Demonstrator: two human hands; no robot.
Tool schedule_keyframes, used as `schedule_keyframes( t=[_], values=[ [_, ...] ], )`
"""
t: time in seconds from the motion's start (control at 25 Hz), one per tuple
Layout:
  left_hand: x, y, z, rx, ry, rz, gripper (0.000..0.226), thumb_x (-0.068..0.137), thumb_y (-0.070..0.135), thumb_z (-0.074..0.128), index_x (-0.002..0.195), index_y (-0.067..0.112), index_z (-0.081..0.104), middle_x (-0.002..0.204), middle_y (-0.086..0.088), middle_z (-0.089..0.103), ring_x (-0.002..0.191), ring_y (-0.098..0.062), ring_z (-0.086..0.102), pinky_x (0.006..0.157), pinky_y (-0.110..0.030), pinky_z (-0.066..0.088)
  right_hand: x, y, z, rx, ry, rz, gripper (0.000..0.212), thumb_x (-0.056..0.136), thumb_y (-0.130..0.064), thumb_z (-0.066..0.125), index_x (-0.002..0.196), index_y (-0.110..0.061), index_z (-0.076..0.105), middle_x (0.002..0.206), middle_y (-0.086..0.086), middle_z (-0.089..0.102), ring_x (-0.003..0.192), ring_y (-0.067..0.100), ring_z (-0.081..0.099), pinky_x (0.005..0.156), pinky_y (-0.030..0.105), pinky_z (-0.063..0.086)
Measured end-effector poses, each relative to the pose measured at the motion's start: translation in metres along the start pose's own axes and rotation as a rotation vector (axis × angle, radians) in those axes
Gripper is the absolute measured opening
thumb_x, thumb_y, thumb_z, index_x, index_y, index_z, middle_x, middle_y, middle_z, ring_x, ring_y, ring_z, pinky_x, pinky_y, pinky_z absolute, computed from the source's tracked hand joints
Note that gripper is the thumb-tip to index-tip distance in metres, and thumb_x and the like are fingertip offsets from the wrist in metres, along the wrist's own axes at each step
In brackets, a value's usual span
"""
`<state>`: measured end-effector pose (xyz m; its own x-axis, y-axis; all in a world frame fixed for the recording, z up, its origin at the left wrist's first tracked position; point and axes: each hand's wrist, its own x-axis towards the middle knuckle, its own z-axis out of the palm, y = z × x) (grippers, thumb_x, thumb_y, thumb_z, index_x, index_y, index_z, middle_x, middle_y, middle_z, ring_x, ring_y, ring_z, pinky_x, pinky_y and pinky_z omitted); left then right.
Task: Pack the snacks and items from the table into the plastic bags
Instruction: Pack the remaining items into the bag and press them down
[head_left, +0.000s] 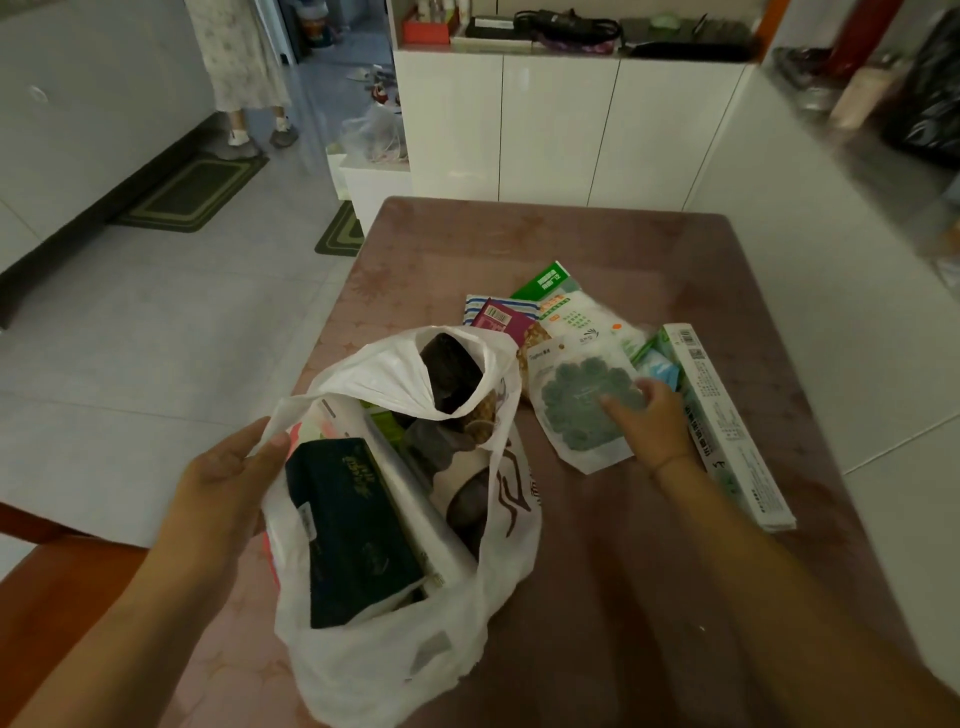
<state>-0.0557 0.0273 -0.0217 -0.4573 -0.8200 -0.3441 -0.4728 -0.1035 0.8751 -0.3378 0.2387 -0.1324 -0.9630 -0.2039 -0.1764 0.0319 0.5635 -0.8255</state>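
A white plastic bag (395, 654) stands open on the table (597, 239), holding a dark green pack (353, 525) and several other items. My left hand (218, 483) grips the bag's left rim. My right hand (649, 421) rests, fingers spread, on a flat white pouch with a teal round pattern (571, 405). Beside that hand lie a long white and green box (727, 431) and a small blue packet (660, 369). Farther back are a green and white packet (571, 306), a maroon snack pack (498, 319) and a striped packet (478, 304).
A white cabinet (561, 130) with clutter on top stands behind the table. A person (244, 73) stands on the tiled floor at the far left, near floor mats (192, 192). A white counter (831, 208) with dark bags runs along the right.
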Motion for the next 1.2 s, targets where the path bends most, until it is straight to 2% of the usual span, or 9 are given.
schedule_keyframes(
  t=[0.16, 0.32, 0.44, 0.6, 0.76, 0.88, 0.96, 1.04, 1.2],
  values=[
    [0.006, -0.004, 0.004, 0.061, 0.017, -0.018, 0.036, 0.092, 0.040, 0.044, 0.124, 0.027, 0.054, 0.087, 0.010, 0.060, 0.075, -0.017, 0.058, 0.070, -0.039, 0.048, 0.058, 0.052, 0.021, -0.612, -0.051, 0.050, 0.098, 0.065, -0.053, 0.075, 0.136, -0.003, 0.031, 0.140, 0.022, 0.038, 0.128, 0.039, 0.039, 0.103, 0.048, 0.035],
    [0.010, -0.006, 0.004, 0.094, 0.021, -0.044, 0.040, 0.093, 0.039, 0.042, 0.129, 0.026, 0.052, 0.101, -0.003, 0.059, 0.078, -0.020, 0.058, 0.082, -0.050, 0.048, 0.077, 0.046, 0.044, -0.799, -0.031, 0.008, 0.106, 0.063, -0.062, 0.072, 0.140, -0.006, 0.026, 0.141, 0.017, 0.038, 0.131, 0.035, 0.037, 0.106, 0.047, 0.028],
    [0.008, -0.003, 0.006, 0.101, 0.030, -0.052, 0.038, 0.094, 0.035, 0.042, 0.130, 0.025, 0.051, 0.087, 0.006, 0.058, 0.073, -0.015, 0.055, 0.074, -0.044, 0.046, 0.086, 0.043, 0.049, -0.606, -0.060, 0.127, 0.088, 0.064, -0.046, 0.079, 0.131, -0.005, 0.039, 0.130, 0.017, 0.053, 0.120, 0.035, 0.051, 0.101, 0.045, 0.039],
    [0.005, 0.002, 0.006, 0.066, 0.039, -0.030, 0.036, 0.094, 0.034, 0.043, 0.127, 0.022, 0.053, 0.080, 0.011, 0.055, 0.070, -0.015, 0.054, 0.073, -0.043, 0.045, 0.059, 0.037, 0.024, 0.031, -0.037, 0.255, 0.046, 0.077, -0.011, 0.071, 0.119, 0.003, 0.056, 0.120, 0.021, 0.062, 0.107, 0.035, 0.058, 0.085, 0.035, 0.050],
    [0.008, 0.000, 0.002, 0.065, 0.039, 0.001, 0.038, 0.096, 0.030, 0.044, 0.131, 0.017, 0.053, 0.077, 0.011, 0.053, 0.068, -0.013, 0.053, 0.062, -0.033, 0.043, -0.005, 0.017, -0.038, 0.629, 0.097, 0.274, 0.015, 0.084, -0.011, 0.063, 0.098, -0.011, 0.066, 0.110, 0.017, 0.067, 0.077, 0.023, 0.069, 0.063, 0.030, 0.056],
    [0.008, -0.003, -0.003, 0.051, 0.014, 0.009, 0.037, 0.094, 0.033, 0.046, 0.128, 0.019, 0.056, 0.083, 0.008, 0.060, 0.073, -0.019, 0.061, 0.074, -0.042, 0.051, -0.061, -0.041, -0.077, 0.904, 0.032, 0.125, 0.034, 0.091, -0.008, 0.052, 0.070, -0.026, 0.073, 0.081, -0.002, 0.076, 0.061, 0.007, 0.071, 0.049, 0.025, 0.057],
    [0.008, -0.005, -0.005, 0.040, 0.002, 0.013, 0.036, 0.094, 0.033, 0.047, 0.126, 0.020, 0.057, 0.086, 0.006, 0.063, 0.074, -0.018, 0.063, 0.069, -0.036, 0.052, -0.094, -0.078, -0.080, 0.929, -0.118, 0.033, 0.042, 0.092, -0.007, 0.048, 0.069, -0.028, 0.076, 0.073, -0.007, 0.076, 0.066, 0.008, 0.072, 0.054, 0.027, 0.059],
    [0.008, -0.005, -0.007, 0.040, -0.012, 0.021, 0.033, 0.095, 0.033, 0.045, 0.123, 0.021, 0.058, 0.086, 0.006, 0.065, 0.072, -0.016, 0.065, 0.058, -0.027, 0.051, -0.122, -0.104, -0.063, 0.854, -0.276, -0.008, 0.027, 0.092, -0.009, 0.050, 0.087, -0.020, 0.074, 0.084, -0.001, 0.077, 0.077, 0.016, 0.073, 0.062, 0.033, 0.060],
    [0.006, -0.003, -0.012, 0.044, -0.010, 0.055, 0.022, 0.096, 0.030, 0.046, 0.112, 0.026, 0.062, 0.080, 0.006, 0.068, 0.065, -0.012, 0.066, 0.046, -0.018, 0.048, -0.165, -0.119, -0.014, 0.430, -0.494, -0.185, 0.015, 0.090, -0.013, 0.055, 0.096, -0.014, 0.069, 0.093, 0.009, 0.075, 0.086, 0.020, 0.072, 0.073, 0.031, 0.059]
  ],
)
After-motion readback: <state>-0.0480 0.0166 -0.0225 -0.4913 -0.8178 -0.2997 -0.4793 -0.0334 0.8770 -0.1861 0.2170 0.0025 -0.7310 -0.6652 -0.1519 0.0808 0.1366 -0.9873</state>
